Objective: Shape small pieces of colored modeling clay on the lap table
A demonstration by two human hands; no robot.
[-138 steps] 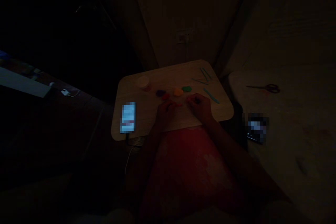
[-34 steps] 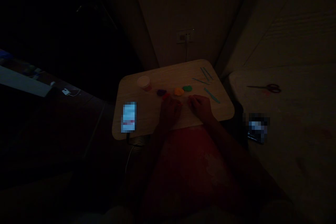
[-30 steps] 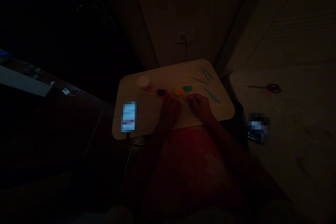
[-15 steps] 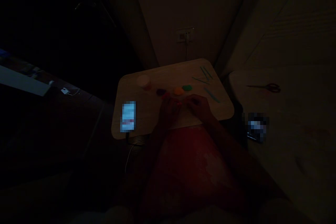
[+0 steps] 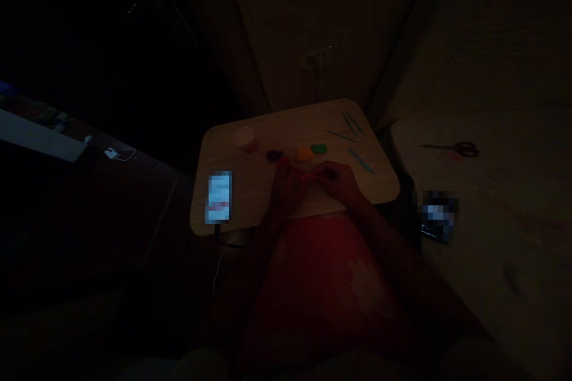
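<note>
**Both our hands are working close together over a small red piece**

We are curling our left hand (image 5: pixel 288 189) nearly closed, its fingertips pinching the small red piece (image 5: pixel 304 177). Our right hand (image 5: pixel 340 181) is bending its fingers inward and reaching them to that same spot; in this dim light, we cannot tell whether they are gripping anything. The small red piece is sitting between our hands, towards the middle of the surface (image 5: pixel 250 208). Just beyond our left fingers, a red lump (image 5: pixel 283 162) is lying beside a purple lump (image 5: pixel 274 156). Farther right, an orange lump (image 5: pixel 304 154) is resting near a green lump (image 5: pixel 319 148). A pale tub (image 5: pixel 244 138) is standing near the far left corner, and a lit phone (image 5: pixel 218 197) is lying by the left edge. Thin blue-green tools (image 5: pixel 361 161) are lying towards the far right corner. Well beyond the right edge, scissors (image 5: pixel 465 149) are lying apart.
</note>
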